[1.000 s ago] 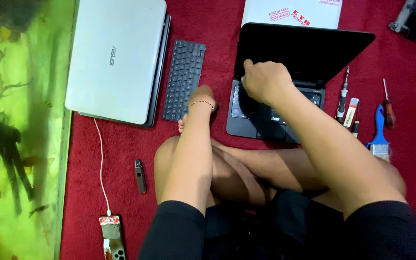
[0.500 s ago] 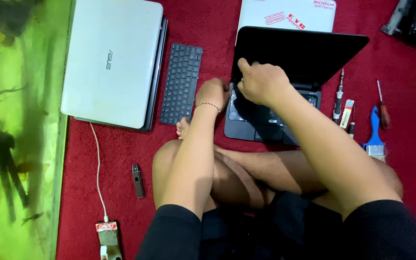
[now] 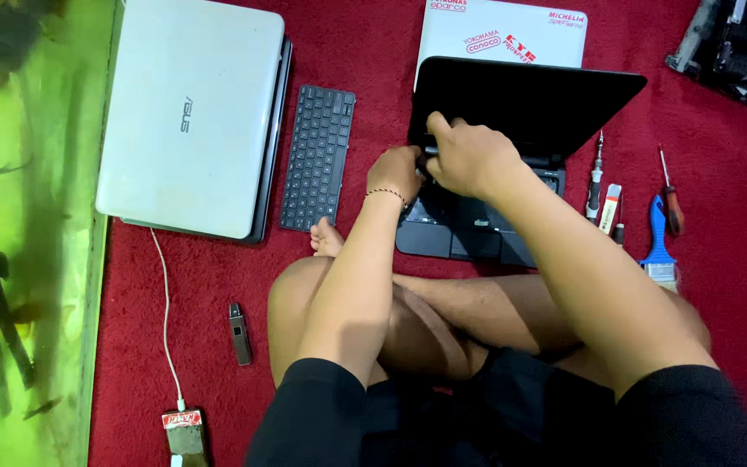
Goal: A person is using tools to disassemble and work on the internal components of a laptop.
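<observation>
Hands meet at twelve o'clock over a small black laptop (image 3: 477, 233) lying half open on the red carpet (image 3: 373, 52). Right hand (image 3: 470, 157) has fingers closed on the near left edge of its tilted lid; left hand (image 3: 396, 171) rests curled on the base, grip hidden. At ten o'clock lie a loose black keyboard (image 3: 317, 156) and a closed silver laptop (image 3: 190, 112).

Seated cross-legged, bare left hand (image 3: 397, 171) curled downward with a beaded wrist, right hand (image 3: 469, 156) reached forward, fingers bent
</observation>
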